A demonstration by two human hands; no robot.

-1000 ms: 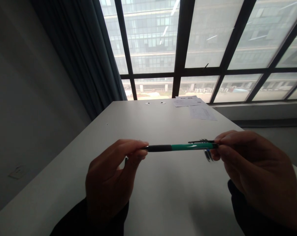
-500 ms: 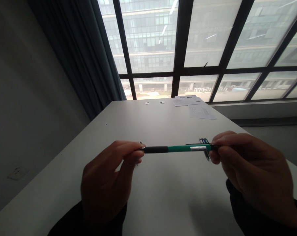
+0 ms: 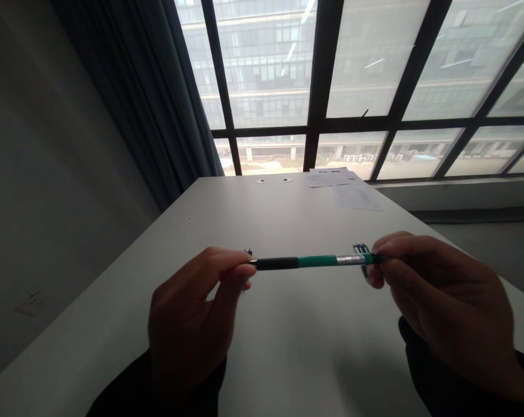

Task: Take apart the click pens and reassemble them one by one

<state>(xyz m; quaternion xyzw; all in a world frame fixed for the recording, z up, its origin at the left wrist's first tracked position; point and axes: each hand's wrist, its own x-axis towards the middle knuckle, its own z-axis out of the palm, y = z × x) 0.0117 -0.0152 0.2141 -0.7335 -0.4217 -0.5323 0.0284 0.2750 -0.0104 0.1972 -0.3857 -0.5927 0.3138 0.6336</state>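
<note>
A green pen [image 3: 317,261] with a black grip and a silver label is held level above the table, stretched between both hands. My left hand [image 3: 201,307] pinches its tip end between thumb and fingers. The other end sits in the pinch of my right hand [image 3: 444,301], whose fingers cover that end. Several pens [image 3: 361,252] lie on the table behind my right fingers, partly hidden. Small dark objects [image 3: 248,253] show just behind my left fingertips, mostly covered, so I cannot make out what they are.
The white table [image 3: 279,220] runs away towards a large dark-framed window [image 3: 318,69]. Printed papers [image 3: 357,197] lie at its far right, near two round white pieces [image 3: 260,181]. A dark blue curtain [image 3: 157,104] hangs on the left beside a wall with a socket [image 3: 31,304].
The green pen has turned about its length: its silver label now faces me more fully and the dark clip along the top no longer shows. Both hands keep their hold.
</note>
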